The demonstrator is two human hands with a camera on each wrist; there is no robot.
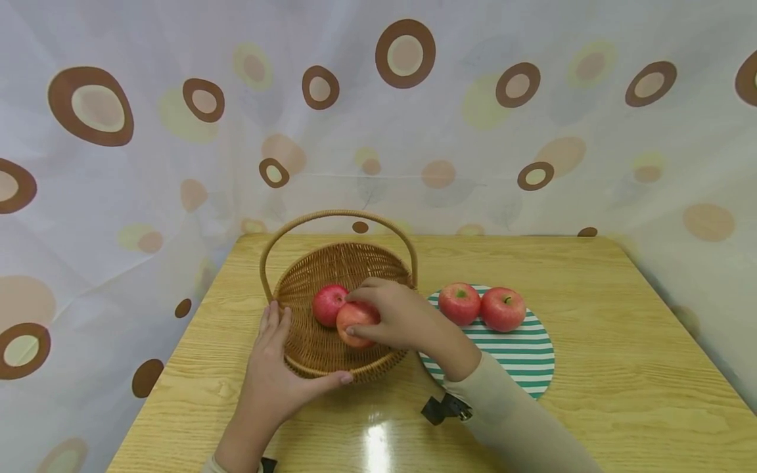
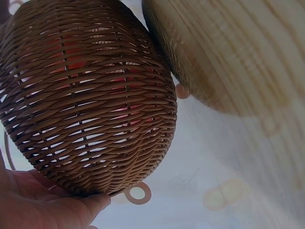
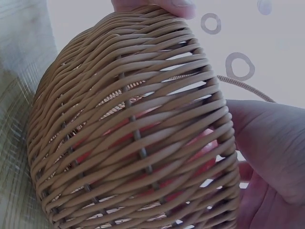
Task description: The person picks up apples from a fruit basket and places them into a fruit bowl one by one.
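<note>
A brown wicker basket (image 1: 319,351) with a tall arched handle stands on the wooden table. My right hand (image 1: 393,315) reaches over its right rim and grips a pale red apple (image 1: 353,322) inside it, thumb on the near side. A redder apple (image 1: 328,303) lies in the basket beside that one. On the basket's near left rim rests my left hand (image 1: 278,374), fingers along the left side and thumb stretched along the front. In the right wrist view, the basket's weave (image 3: 133,129) partly hides the apples and my right hand (image 3: 271,157).
Right of the basket lies a round green-and-white striped placemat (image 1: 520,355). Two red apples, a left one (image 1: 459,303) and a right one (image 1: 503,309), sit on its far part. A patterned curtain (image 1: 443,131) hangs behind the wooden table (image 1: 621,341).
</note>
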